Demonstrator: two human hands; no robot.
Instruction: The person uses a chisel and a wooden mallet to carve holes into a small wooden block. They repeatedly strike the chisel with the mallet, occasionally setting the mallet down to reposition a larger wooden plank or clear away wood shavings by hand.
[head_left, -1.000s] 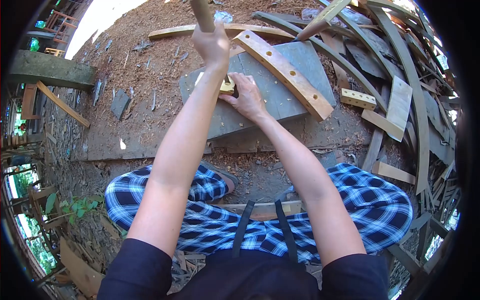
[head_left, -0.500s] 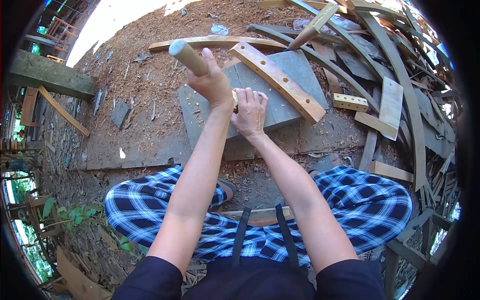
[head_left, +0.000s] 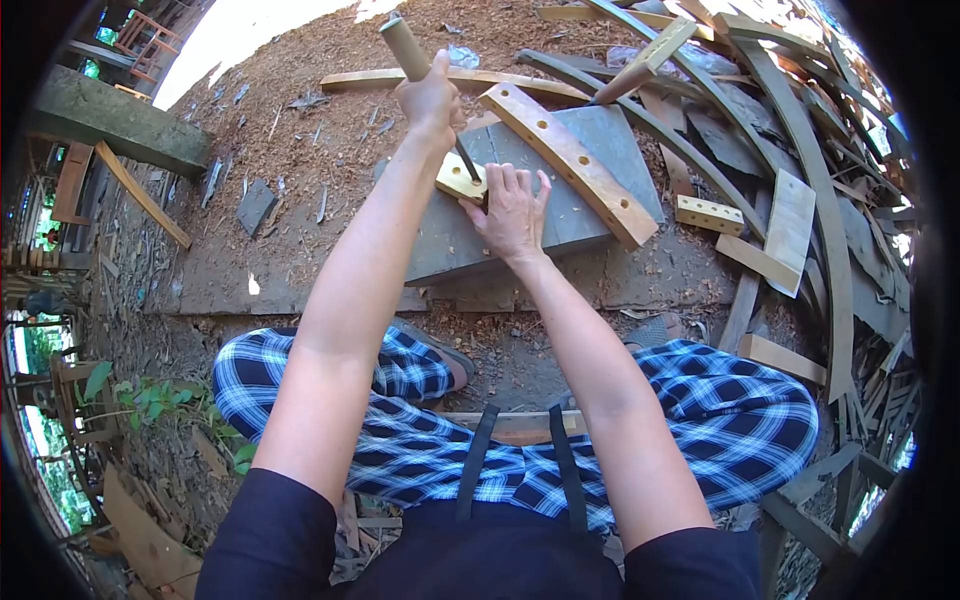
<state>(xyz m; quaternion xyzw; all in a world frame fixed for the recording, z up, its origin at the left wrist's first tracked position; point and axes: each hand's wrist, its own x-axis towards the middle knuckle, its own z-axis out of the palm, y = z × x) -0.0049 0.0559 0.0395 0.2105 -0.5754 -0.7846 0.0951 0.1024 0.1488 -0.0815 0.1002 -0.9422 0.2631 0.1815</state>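
Your left hand [head_left: 428,104], closed in a fist, grips the wooden-handled tool [head_left: 404,48], its shaft angled onto the drilled block [head_left: 454,177]; your right hand [head_left: 513,215], fingers partly spread, holds that block's right end atop the grey slab [head_left: 450,240].

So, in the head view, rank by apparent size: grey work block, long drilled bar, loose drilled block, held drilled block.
Largest to smallest:
Grey work block
Long drilled bar
Unranked: loose drilled block and held drilled block; the right hand hides part of the latter.
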